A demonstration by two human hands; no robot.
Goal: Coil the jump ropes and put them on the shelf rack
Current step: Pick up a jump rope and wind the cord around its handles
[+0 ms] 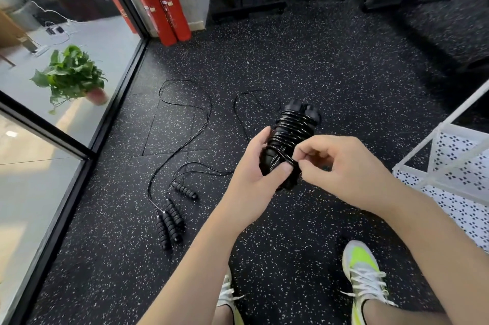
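Observation:
A black jump rope bundle, its cord wound in tight turns round its two handles, is held above the floor at the centre. My left hand grips the lower end of the bundle, thumb pressed on the cord. My right hand pinches the cord's end against the bundle. Loose black jump ropes lie uncoiled on the floor to the left, their ribbed handles together near the glass wall. The white shelf rack stands at the right edge.
Two red fire extinguishers lean in the far corner. A glass wall runs along the left, with a potted plant behind it. Black gym equipment frames stand at the back. My shoes are on the speckled floor below.

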